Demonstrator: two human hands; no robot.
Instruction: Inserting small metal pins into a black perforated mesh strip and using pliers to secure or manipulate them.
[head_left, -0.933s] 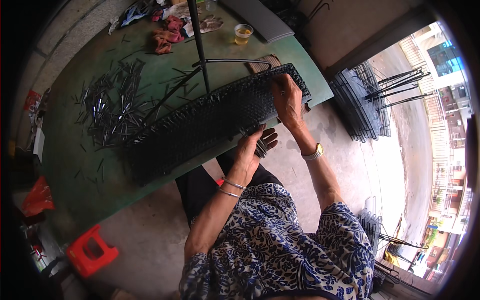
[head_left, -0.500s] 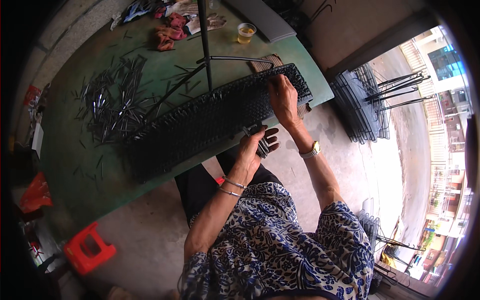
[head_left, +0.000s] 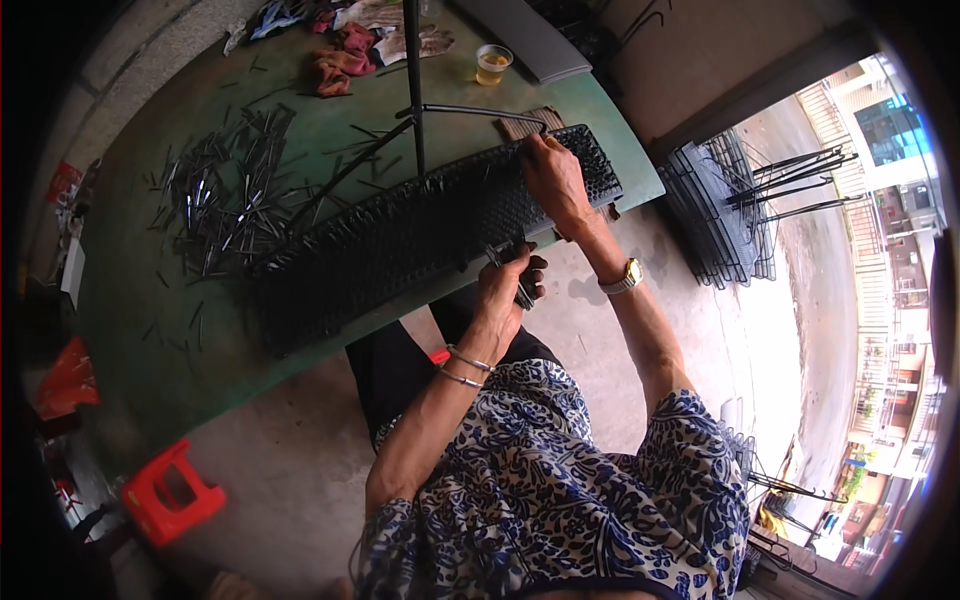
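Note:
A long black grid-like rack (head_left: 400,240) lies slantwise along the table's near edge, with short dark pieces standing thickly along its far side. My left hand (head_left: 508,280) is just off its near edge, closed around a small bundle of short dark rods (head_left: 527,292). Over the rack's right part, my right hand (head_left: 555,178) has its fingers pinched together at the far rows; whatever is between them is hidden. A loose heap of similar dark rods (head_left: 225,195) is spread on the table to the left.
A thin black metal stand (head_left: 414,90) rises behind the rack, its legs spread over the green table (head_left: 130,330). A plastic cup (head_left: 492,65) of yellow liquid and several gloves (head_left: 345,60) lie farther back. Wire racks (head_left: 715,210) are stacked at right; a red stool (head_left: 175,495) stands lower left.
My right hand has shifted left and slightly away from me along the rack. The fingers of my left hand have curled in around the rods.

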